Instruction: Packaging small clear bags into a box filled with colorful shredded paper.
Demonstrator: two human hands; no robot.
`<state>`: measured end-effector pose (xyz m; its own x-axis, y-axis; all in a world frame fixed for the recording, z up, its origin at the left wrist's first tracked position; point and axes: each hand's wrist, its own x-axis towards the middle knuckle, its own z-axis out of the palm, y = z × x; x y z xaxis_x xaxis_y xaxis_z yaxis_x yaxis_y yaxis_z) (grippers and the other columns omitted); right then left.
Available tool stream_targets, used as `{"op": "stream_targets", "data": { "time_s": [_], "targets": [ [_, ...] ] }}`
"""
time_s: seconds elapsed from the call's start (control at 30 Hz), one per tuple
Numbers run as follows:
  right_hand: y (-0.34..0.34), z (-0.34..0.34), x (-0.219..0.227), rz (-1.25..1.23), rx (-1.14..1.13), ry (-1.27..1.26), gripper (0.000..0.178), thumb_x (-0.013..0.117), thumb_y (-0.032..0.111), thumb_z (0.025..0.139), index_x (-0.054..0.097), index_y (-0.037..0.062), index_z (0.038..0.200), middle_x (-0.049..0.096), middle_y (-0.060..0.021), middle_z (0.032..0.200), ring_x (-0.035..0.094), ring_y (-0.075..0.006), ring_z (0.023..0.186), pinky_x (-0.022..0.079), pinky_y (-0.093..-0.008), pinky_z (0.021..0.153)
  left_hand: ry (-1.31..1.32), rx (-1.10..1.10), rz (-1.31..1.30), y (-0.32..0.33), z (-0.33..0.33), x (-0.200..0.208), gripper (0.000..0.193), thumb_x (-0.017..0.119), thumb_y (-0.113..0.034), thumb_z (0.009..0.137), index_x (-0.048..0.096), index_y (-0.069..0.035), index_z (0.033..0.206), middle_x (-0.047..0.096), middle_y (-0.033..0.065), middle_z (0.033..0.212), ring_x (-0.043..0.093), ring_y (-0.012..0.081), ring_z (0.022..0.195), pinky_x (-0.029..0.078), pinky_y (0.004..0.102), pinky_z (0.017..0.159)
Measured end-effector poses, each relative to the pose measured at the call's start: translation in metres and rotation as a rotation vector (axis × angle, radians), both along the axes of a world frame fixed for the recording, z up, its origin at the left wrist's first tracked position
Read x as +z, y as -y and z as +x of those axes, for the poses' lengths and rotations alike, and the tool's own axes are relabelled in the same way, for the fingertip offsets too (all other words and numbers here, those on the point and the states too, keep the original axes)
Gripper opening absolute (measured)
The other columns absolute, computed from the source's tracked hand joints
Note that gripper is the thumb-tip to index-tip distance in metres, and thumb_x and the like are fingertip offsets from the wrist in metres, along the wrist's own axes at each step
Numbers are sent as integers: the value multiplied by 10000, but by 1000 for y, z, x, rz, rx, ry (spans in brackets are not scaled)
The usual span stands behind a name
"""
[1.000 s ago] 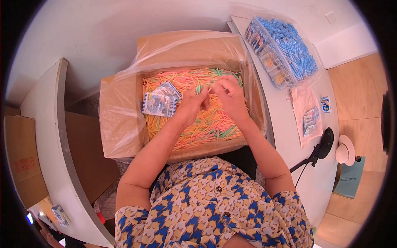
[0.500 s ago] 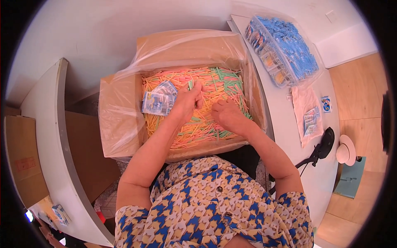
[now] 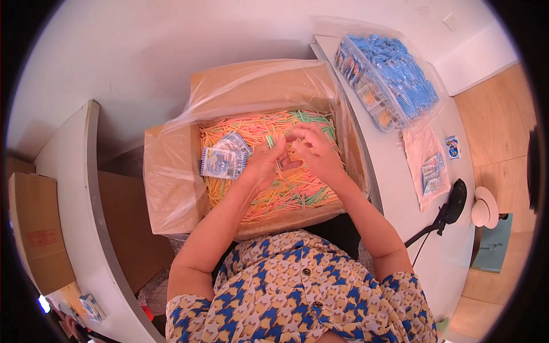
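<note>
Thin pastel sticks (image 3: 263, 208) in pink, orange, yellow and green fill a cardboard box (image 3: 257, 86) lined with clear plastic. Over the middle of them is my left hand (image 3: 266, 164), closed, with a few green sticks (image 3: 270, 140) poking up from its fingers. My right hand (image 3: 317, 153) is just to its right, its fingers curled toward the left fingertips; what they pinch, if anything, is too small to make out. Beside my left hand, blue-and-white printed sachets (image 3: 224, 162) lie overlapping on the sticks.
At the right, a white table (image 3: 394, 188) holds a clear bin (image 3: 394, 80) of blue-striped packets, a pink cloth (image 3: 424, 166) with packets on it, a single blue packet (image 3: 452, 147) and a black clamp-like device (image 3: 454, 203). Closed cardboard (image 3: 37, 228) sits left, beside a curved white table (image 3: 68, 188).
My right hand has lifted off the sticks and come up and left to my left hand, which still holds the green sticks. The whole view has shifted slightly downward.
</note>
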<state>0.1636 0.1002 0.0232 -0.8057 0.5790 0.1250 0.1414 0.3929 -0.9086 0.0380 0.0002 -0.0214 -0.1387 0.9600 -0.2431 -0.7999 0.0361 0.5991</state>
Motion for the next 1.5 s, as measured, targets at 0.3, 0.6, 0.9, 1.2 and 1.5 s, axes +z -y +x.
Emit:
{"op": "stream_targets", "data": {
  "time_s": [0.3,0.6,0.9,1.2,1.5],
  "targets": [
    [8,-15,15,652,358,157,925,822,170,530,400,34,1342,437,-172,1341,426,-332,1230,335,-398,1045,103,35,-124,3,-2,15,137,518,35,819,566,-26,933,557,56,787,556,151,698,497,308,602],
    [8,-3,36,458,253,7,516,770,239,644,549,57,1073,550,-144,1110,516,-320,1068,427,-396,892,-263,22,-154,-1,12,16,360,602,35,757,526,-27,1103,592,64,932,597,136,825,508,277,661],
    [34,-3,-9,287,-124,-39,275,668,259,812,551,26,726,545,-81,538,536,-227,466,441,-312,474,-1059,46,232,4,19,-6,637,643,29,690,422,-27,1285,563,70,1079,585,177,973,528,308,700],
    [32,6,-6,74,-303,-150,202,607,193,854,596,17,756,612,-110,687,598,-199,580,462,-310,533,-615,-276,-32,5,18,17,431,591,34,724,507,-21,1143,590,67,1019,630,159,706,542,285,536],
    [11,41,5,248,-228,-83,250,584,231,816,542,25,681,592,-169,659,606,-318,597,478,-407,555,-1327,-223,44,21,-11,43,276,674,-30,747,625,-58,1017,635,48,982,611,193,921,492,345,752]
  ]
}}
